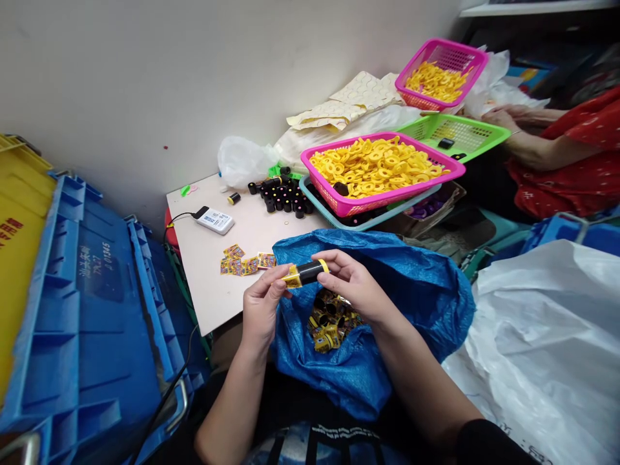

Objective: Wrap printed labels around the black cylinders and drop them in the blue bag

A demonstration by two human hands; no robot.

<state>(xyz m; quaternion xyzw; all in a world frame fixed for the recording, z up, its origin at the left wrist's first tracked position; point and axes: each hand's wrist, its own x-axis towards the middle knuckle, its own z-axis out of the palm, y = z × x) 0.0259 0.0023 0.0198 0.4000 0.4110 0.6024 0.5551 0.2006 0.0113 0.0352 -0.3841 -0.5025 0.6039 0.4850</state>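
Above the open blue woven bag, a small black cylinder (310,272) with a yellow rim is held level between my hands. My right hand (351,281) grips its right end with thumb and fingers. At the other end, my left hand (264,294) pinches a yellow printed label (292,279) that meets the cylinder; whether it is stuck on cannot be made out. Inside the blue bag (411,284) lie several black cylinders with yellow printed labels (329,323). More printed labels (249,265) are spread on the white table (213,294) just beyond my left hand.
Several black cylinders (285,194) stand grouped on the table near a white device with a cable (213,219). A pink basket (334,205) holds yellow ring-shaped pieces. Blue crates (106,290) flank the left, white sheeting (547,323) the right. Another person's hands (508,119) are at the far right.
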